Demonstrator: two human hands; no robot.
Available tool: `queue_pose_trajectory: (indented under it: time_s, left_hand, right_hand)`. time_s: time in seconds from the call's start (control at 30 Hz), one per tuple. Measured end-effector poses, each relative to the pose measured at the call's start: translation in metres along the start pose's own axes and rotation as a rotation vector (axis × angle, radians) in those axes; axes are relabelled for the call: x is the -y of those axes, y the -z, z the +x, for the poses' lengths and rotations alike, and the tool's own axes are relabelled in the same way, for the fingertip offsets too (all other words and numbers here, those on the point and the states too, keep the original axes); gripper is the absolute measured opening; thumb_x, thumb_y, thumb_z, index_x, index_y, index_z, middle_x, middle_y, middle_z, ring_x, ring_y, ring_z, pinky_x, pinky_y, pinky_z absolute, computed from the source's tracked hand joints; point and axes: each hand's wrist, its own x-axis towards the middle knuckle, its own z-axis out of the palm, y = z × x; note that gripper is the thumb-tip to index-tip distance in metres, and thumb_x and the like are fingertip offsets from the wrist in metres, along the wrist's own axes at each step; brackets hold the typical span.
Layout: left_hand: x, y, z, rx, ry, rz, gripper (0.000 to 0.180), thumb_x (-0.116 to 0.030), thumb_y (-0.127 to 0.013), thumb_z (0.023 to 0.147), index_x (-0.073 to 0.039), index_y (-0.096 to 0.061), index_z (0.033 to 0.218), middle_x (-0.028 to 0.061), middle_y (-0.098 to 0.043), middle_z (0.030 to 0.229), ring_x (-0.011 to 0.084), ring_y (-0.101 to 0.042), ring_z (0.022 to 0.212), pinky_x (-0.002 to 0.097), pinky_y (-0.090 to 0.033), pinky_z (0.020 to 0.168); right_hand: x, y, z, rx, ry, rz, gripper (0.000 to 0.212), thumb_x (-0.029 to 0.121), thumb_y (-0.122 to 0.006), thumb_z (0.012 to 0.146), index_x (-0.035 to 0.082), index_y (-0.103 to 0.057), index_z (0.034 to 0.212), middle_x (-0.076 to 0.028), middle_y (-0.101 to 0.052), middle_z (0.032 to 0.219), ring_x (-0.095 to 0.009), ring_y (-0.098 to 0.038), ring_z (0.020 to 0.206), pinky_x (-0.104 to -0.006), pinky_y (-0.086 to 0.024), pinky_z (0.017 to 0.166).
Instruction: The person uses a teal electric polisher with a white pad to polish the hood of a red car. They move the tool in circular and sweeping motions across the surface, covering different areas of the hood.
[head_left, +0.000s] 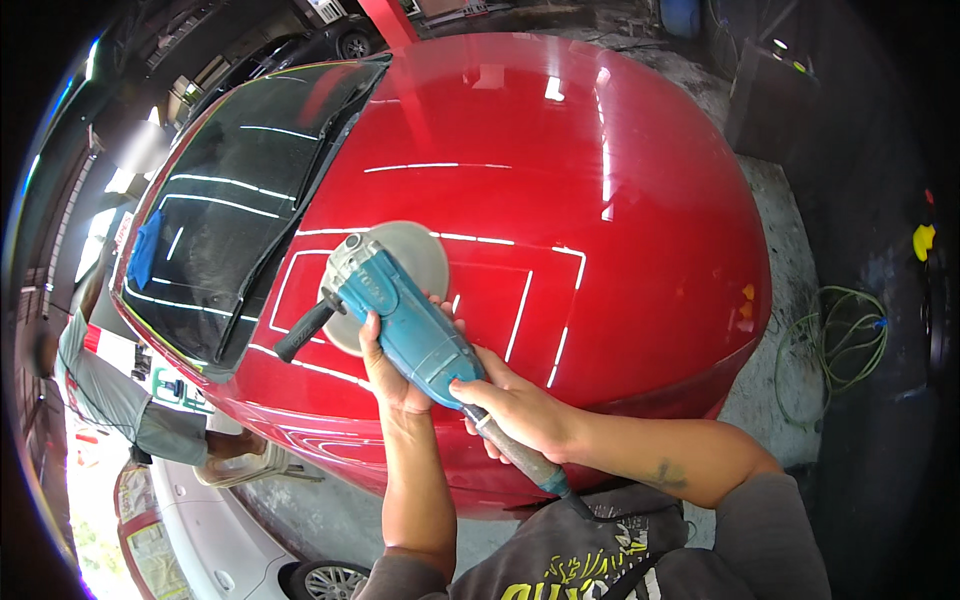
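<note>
A teal power polisher [410,325] with a silver gear head is held above the red car hood [650,290]. Its round pale pad [418,255] faces the paint; whether it touches, I cannot tell. My left hand [398,380] wraps the polisher's body from below, thumb on the near side, some fingertips showing beyond it. Farther back, my right hand [525,405] grips the rear end, its thumb on top near a small red spot. A black side handle [308,330] sticks out to the left, untouched. The power cord [580,505] trails from the rear toward my shirt.
The windshield [225,200] with wiper lies to the left, a blue cloth [143,250] at its edge. Another person [105,375] stands at the car's far left side. A white car [215,530] is at lower left. A coiled green hose [855,335] lies right; a red post [388,18] rises behind.
</note>
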Motion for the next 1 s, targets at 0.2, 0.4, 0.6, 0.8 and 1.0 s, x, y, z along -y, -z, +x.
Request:
queue_pose_trajectory:
  time_s: [0.2, 0.4, 0.6, 0.8, 1.0]
  left_hand:
    - [0.070, -0.030, 0.021, 0.070, 0.195, -0.033, 0.087, -0.060, -0.073, 0.091, 0.006, -0.054, 0.143, 0.0254, -0.068, 0.129, 0.0402, -0.070, 0.117, 0.0577, -0.059, 0.102]
    - [0.149, -0.081, 0.038, 0.157, 0.530, -0.039, 0.085, -0.059, -0.076, 0.090, 0.003, -0.055, 0.144, 0.0248, -0.068, 0.129, 0.0391, -0.070, 0.117, 0.0577, -0.059, 0.103]
    - [0.179, -0.103, 0.046, 0.182, 0.634, -0.049, 0.078, -0.053, -0.079, 0.090, 0.002, -0.056, 0.141, 0.0234, -0.069, 0.124, 0.0373, -0.071, 0.113, 0.0563, -0.060, 0.100]
    - [0.154, -0.090, 0.023, 0.131, 0.538, -0.022, 0.086, -0.057, -0.077, 0.089, 0.003, -0.054, 0.146, 0.0259, -0.068, 0.129, 0.0400, -0.069, 0.118, 0.0584, -0.057, 0.105]
    - [0.094, -0.035, -0.038, 0.057, 0.262, 0.085, 0.090, -0.062, -0.074, 0.089, 0.002, -0.052, 0.148, 0.0222, -0.065, 0.138, 0.0390, -0.064, 0.129, 0.0582, -0.053, 0.112]
  right_hand:
    - [-0.006, 0.033, -0.053, -0.247, -0.002, -0.026, 0.073, 0.045, -0.058, 0.109, 0.020, -0.020, 0.166, -0.009, -0.061, 0.091, -0.016, -0.059, 0.055, -0.0335, -0.050, 0.047]
    - [-0.021, 0.069, -0.120, -0.476, 0.097, 0.139, 0.052, 0.044, -0.056, 0.110, 0.020, -0.035, 0.151, -0.009, -0.063, 0.089, -0.017, -0.062, 0.054, -0.0324, -0.052, 0.046]
    - [-0.033, 0.080, -0.138, -0.557, 0.179, 0.206, 0.051, 0.051, -0.052, 0.112, 0.019, -0.036, 0.148, -0.009, -0.063, 0.088, -0.015, -0.062, 0.054, -0.0319, -0.052, 0.047]
    - [-0.034, 0.068, -0.131, -0.482, 0.084, 0.102, 0.062, 0.060, -0.053, 0.110, 0.022, -0.030, 0.153, -0.008, -0.060, 0.089, -0.015, -0.060, 0.055, -0.0308, -0.052, 0.048]
    - [-0.033, 0.029, -0.107, -0.254, -0.024, -0.113, 0.091, 0.065, -0.057, 0.106, 0.014, -0.015, 0.168, -0.012, -0.059, 0.096, -0.016, -0.060, 0.059, -0.0336, -0.052, 0.050]
